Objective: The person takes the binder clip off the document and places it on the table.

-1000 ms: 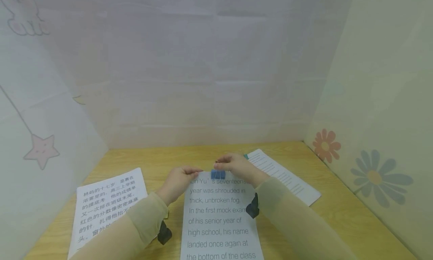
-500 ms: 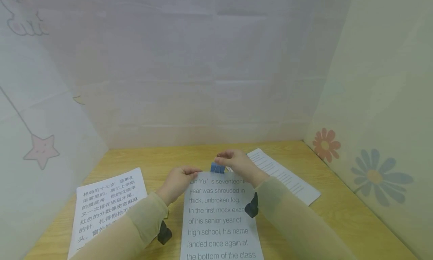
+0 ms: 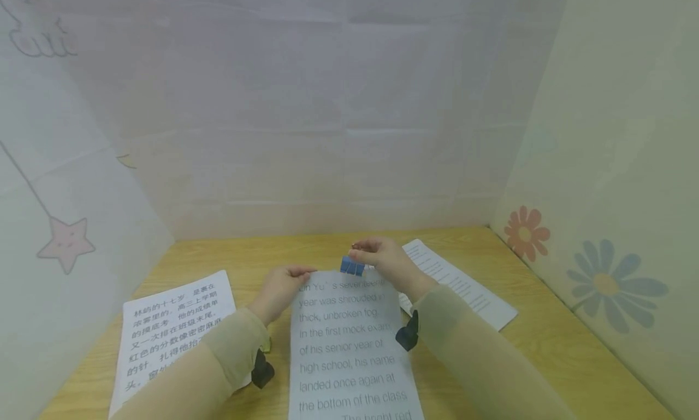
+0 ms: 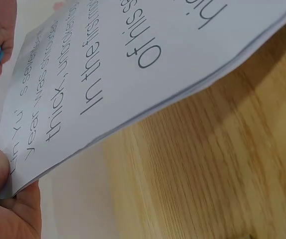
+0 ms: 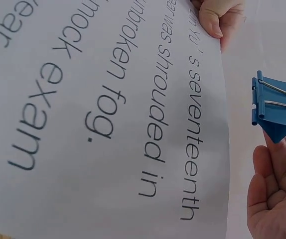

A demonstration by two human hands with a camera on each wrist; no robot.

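blue binder clip (image 3: 352,266), held in the air just beyond the top edge of a stack of printed sheets (image 3: 349,353); the right wrist view shows a narrow gap between the two. the right hand (image 3: 385,262) pinches the clip, its grip closed about it, and in that same view the rolled blue edges face the paper while the wire handles point away from it. the left hand (image 3: 280,291) has its grip pinched on the top left corner of the stack, thumb on the printed face and fingers underneath, with the lines of large english text turned up. seen from the left wrist, the side edge of the stack is raised off the wooden counter (image 3: 551,353) and shows more than one layer. to the left lies a page of chinese text (image 3: 175,317), partly covered by the left sleeve (image 3: 188,371). behind the right hand, another set of sheets (image 3: 464,289) in smaller print lies slantwise. the pale walls around carry a pink star (image 3: 67,244) and a red flower (image 3: 526,233).
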